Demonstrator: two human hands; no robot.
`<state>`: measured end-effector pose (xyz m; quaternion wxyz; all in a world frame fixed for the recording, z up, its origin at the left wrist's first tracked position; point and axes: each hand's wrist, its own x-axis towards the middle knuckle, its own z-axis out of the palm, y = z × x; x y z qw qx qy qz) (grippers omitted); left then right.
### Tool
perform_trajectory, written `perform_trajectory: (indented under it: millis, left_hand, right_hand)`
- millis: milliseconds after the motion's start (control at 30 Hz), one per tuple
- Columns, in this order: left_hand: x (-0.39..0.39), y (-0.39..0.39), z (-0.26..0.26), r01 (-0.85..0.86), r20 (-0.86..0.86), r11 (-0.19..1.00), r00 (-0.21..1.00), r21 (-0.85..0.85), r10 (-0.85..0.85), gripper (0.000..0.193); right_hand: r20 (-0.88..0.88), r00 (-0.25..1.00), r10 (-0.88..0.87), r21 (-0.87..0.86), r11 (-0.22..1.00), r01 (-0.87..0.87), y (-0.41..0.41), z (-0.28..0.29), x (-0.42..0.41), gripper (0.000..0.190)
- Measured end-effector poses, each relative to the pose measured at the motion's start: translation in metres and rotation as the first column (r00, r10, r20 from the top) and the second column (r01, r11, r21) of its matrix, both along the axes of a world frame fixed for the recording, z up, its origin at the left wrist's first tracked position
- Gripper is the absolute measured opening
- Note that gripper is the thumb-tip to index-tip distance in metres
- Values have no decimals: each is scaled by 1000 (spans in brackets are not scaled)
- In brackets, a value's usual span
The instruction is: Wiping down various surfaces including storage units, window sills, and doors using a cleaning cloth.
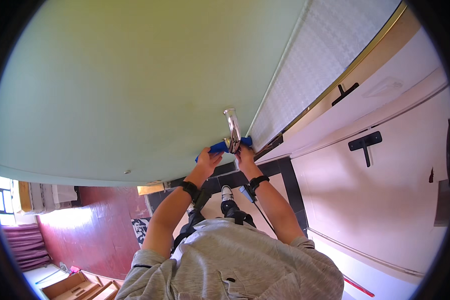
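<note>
A curved chrome handle or fitting [233,125] with a brass-coloured base juts from a large pale green panel [135,93] in front of me. A blue cloth [218,147] passes behind the fitting and shows on both sides of it. My left hand [210,160] grips the cloth's left part, thumb on top. On the other side my right hand [244,154] is at the cloth's right part, close against the fitting, which partly hides its fingers. Both wrists wear black straps with small devices.
Right of the panel runs a white textured strip [303,63] with a gold edge. Black lever handles [365,143] stick out from pale doors at right. A small metal knob [127,172] sits low on the panel. Behind me at left are a reddish floor [93,228] and wooden drawers [69,287].
</note>
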<state>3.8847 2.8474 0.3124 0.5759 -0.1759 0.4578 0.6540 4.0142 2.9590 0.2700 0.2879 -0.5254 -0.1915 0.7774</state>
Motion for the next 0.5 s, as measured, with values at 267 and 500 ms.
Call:
perform_trajectory:
  millis: [267,500]
  left_hand:
    - [-34,-77,12,-69,-332,992,943,-106,30,33]
    - [-124,-216,8,-335,-670,927,729,-171,140,32]
  right_hand:
    - [378,786,489,321,727,-606,-23,-18,-30,27]
    - [187,548,815,120,535,-836,-114,28,-138,15]
